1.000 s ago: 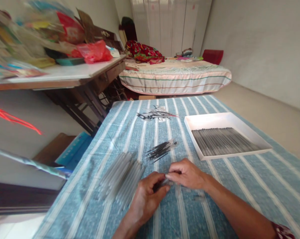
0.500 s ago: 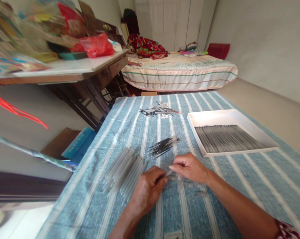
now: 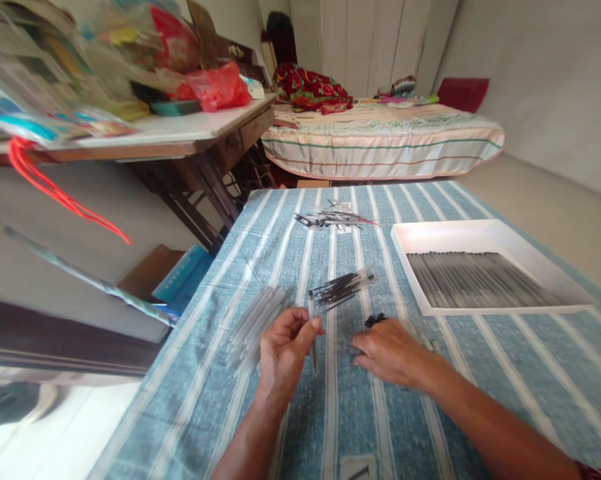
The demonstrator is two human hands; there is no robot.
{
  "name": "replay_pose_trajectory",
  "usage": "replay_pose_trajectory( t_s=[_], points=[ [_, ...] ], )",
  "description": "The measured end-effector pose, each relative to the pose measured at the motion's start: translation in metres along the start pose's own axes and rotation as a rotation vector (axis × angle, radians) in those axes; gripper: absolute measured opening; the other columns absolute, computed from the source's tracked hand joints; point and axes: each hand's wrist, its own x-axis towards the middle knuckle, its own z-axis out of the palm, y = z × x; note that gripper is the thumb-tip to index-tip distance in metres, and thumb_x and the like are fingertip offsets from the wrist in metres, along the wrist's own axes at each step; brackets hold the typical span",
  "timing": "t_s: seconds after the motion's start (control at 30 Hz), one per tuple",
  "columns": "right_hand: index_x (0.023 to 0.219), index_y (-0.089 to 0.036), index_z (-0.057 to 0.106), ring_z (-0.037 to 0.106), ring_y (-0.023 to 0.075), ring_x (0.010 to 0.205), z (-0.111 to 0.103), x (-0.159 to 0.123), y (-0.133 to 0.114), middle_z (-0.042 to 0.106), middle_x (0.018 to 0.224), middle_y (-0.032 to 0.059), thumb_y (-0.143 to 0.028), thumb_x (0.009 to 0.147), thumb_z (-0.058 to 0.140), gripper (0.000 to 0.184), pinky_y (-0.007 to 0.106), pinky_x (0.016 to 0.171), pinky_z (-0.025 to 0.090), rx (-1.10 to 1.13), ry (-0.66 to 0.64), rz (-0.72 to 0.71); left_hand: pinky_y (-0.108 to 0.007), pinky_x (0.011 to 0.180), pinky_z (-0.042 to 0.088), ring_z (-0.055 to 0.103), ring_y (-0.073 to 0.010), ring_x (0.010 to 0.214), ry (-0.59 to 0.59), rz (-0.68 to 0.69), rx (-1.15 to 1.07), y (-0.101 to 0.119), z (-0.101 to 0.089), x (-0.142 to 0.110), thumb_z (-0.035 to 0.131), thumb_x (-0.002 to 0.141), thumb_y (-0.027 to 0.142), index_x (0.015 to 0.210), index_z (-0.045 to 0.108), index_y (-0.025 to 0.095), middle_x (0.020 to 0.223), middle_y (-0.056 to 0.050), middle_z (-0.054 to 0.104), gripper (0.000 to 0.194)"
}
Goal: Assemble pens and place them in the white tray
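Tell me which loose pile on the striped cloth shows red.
The farthest pile, near the cloth's far edge: a thin red piece sticks out at its right end. The dark middle bundle and the pale tubes show no red.

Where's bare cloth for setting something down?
Bare cloth: between the far pile and dark sticks; between the white box and right forearm; left of the grey tubes. Crowded: mid-table, where grey tubes, left hand, dark sticks and right hand sit close together.

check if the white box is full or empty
Partly full: dark rods line the box, with bare white interior behind them.
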Motion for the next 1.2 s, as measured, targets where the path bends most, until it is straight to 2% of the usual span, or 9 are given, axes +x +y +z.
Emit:
replay_pose_trajectory(
  t_s=[0.13,0.43,0.63,0.97,1.2],
  points=[
    [0.07,-0.019,0.066,0.06,0.0174,0.056,-0.001,0.0,-0.005,0.069,0.063,0.0056,-0.027,0.082,0.053,0.02,0.026,0.053,0.029,0.007,0.031,0.01,-0.018,0.041,0.032,0.045,-0.0057,0.042,0.036,-0.009,-0.156,0.001,0.003,-0.002,0.068,0.071,0.03,0.077,0.056,0.015,0.064,0.0,0.067,0.02],
    [0.064,-0.018,0.064,0.039,0.007,0.042,-0.001,-0.001,-0.017,0.051,0.045,-0.0045,-0.02,0.073,0.057,0.011,0.02,0.046,0.026,0.496,0.164,0.054,-0.017,0.041,0.036,0.052,-0.0077,0.045,0.033,0.045,-0.269,-0.002,0.003,-0.001,0.069,0.071,0.028,0.079,0.056,0.015,0.066,-0.001,0.067,0.02],
    [0.062,-0.017,0.059,0.037,0.006,0.042,0.001,0.0,-0.017,0.044,0.044,-0.0068,-0.019,0.073,0.056,0.011,0.019,0.045,0.026,0.645,0.194,0.075,-0.018,0.041,0.038,0.054,-0.0087,0.046,0.018,0.052,-0.269,-0.003,0.002,-0.001,0.068,0.072,0.027,0.08,0.056,0.014,0.067,-0.002,0.067,0.019],
    [0.062,-0.018,0.051,0.036,0.0066,0.046,0.006,0.001,-0.017,0.039,0.049,-0.0074,-0.019,0.076,0.053,0.014,0.02,0.047,0.026,0.68,0.279,0.061,-0.019,0.043,0.041,0.056,-0.0086,0.048,-0.022,-0.014,-0.333,-0.004,0.003,-0.002,0.066,0.074,0.027,0.076,0.055,0.014,0.07,-0.002,0.068,0.017],
    [0.069,-0.018,0.052,0.042,0.0081,0.049,0.014,0.001,-0.016,0.045,0.053,-0.0048,-0.022,0.084,0.046,0.017,0.021,0.05,0.029,0.575,0.369,0.006,-0.021,0.044,0.045,0.06,-0.0115,0.048,-0.009,-0.098,-0.373,-0.006,0.002,0.001,0.068,0.072,0.03,0.078,0.053,0.016,0.07,-0.002,0.069,0.022]
  ],
)
